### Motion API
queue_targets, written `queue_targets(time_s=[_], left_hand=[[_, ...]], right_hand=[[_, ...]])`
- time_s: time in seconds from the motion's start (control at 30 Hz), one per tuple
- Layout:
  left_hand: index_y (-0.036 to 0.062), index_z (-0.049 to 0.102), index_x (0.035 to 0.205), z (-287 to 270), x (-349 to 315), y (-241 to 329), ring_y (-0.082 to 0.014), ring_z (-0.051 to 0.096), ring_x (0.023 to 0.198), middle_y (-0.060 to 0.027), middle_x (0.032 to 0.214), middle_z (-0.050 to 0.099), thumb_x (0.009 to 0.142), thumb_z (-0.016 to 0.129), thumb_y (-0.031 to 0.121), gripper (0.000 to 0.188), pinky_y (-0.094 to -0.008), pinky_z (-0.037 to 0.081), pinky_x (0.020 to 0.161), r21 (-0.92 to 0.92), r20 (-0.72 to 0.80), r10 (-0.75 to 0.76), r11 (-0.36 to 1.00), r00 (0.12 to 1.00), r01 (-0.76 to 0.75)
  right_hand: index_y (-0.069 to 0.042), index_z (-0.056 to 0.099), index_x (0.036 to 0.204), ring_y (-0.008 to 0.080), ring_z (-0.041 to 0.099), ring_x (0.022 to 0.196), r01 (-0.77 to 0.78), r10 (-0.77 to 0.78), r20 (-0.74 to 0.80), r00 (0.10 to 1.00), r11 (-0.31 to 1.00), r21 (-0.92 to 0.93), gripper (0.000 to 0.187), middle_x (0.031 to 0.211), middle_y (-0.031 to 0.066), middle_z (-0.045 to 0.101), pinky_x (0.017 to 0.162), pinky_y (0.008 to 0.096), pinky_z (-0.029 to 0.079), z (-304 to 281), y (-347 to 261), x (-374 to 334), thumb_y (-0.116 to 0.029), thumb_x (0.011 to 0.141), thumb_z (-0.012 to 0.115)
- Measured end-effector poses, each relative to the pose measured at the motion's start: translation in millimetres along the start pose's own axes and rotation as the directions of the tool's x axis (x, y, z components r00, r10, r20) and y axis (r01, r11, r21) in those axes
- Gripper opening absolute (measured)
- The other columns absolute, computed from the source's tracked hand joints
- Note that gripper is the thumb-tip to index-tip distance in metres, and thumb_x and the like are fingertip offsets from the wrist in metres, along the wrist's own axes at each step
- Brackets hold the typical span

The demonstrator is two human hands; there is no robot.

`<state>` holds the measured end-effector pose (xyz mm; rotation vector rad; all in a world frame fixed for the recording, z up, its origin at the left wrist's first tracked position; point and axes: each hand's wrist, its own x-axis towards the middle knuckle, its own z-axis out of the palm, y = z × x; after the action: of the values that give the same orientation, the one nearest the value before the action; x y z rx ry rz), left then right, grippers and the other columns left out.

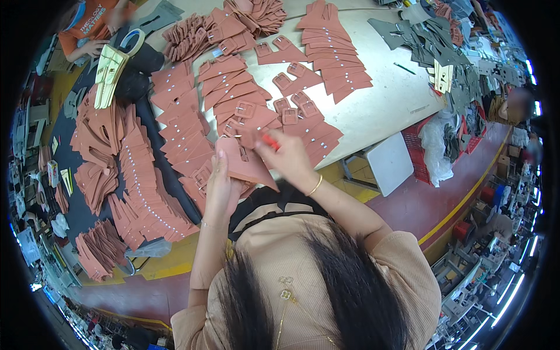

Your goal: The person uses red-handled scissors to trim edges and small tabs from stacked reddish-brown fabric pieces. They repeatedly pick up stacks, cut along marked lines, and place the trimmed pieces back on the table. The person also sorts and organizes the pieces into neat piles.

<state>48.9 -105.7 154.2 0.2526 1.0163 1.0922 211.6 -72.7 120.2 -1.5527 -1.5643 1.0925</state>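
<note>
Pinching a reddish-pink panel (249,168) at the near edge of the table (382,102), the left hand (219,179) probably steadies it for the right hand (287,156), curled round a blurred red object (270,142); beyond, overlapping panels (335,55) toward the far edge seem fanned for pickup.

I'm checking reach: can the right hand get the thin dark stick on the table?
Probably not directly: the right hand holds a red tool, and the stick lies well across the table.

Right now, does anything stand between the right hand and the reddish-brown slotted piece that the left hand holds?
Nothing visible does: the right hand, blurred, with a red tool, is close beside the slotted piece in the left hand. Whether they touch, I cannot tell.
</note>
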Motion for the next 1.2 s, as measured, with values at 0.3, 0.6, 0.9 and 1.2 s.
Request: queue_targets(time_s=[0.3,0.6,0.9,1.2], left_hand=[[0.0029,0.036,0.131,-69.0,17.0,5.0,-0.0264,0.048,0.118,-0.0136,0.127,0.047,0.098,0.042,0.025,0.040,-0.0444,0.039,0.101,-0.198,-0.267,0.005,0.978,0.964,-0.059],[0.0065,0.034,0.133,-80.0,14.3,12.7,-0.0259,0.046,0.120,-0.0121,0.128,0.045,0.099,0.042,0.022,0.038,-0.0438,0.039,0.100,-0.214,-0.275,0.073,0.968,0.959,-0.135],[0.0060,0.034,0.132,-75.4,11.7,12.6,-0.0262,0.047,0.119,-0.0127,0.128,0.046,0.098,0.042,0.021,0.038,-0.0440,0.039,0.100,-0.206,-0.285,0.071,0.969,0.956,-0.133],[0.0029,0.038,0.130,-62.1,13.9,5.6,-0.0260,0.048,0.117,-0.0139,0.125,0.049,0.098,0.042,0.023,0.038,-0.0445,0.037,0.102,-0.225,-0.324,0.042,0.967,0.945,-0.120]], right_hand=[[-0.003,0.055,0.088,0.0122,0.054,0.056,-0.397,0.444,-0.050,0.895,0.841,0.367,0.017,0.065,0.0020,0.054,0.053,0.0284,0.045,-47.7,101.1,34.3,-0.020,0.090,0.057],[-0.008,0.051,0.086,0.0141,0.056,0.066,-0.355,0.494,0.150,0.856,0.351,0.867,0.010,0.078,0.0030,0.056,0.054,0.0285,0.046,-13.6,72.1,62.5,-0.013,0.091,0.058],[-0.006,0.053,0.092,0.0147,0.057,0.065,-0.374,0.530,0.173,0.830,0.299,0.878,0.008,0.076,0.0034,0.058,0.060,0.0299,0.047,-31.6,85.0,73.3,-0.012,0.091,0.058],[-0.004,0.053,0.111,0.0128,0.057,0.066,-0.441,0.636,-0.099,0.766,0.631,0.639,0.025,0.088,0.0030,0.057,0.055,0.0254,0.045,-34.4,149.8,55.1,-0.023,0.095,0.052]])
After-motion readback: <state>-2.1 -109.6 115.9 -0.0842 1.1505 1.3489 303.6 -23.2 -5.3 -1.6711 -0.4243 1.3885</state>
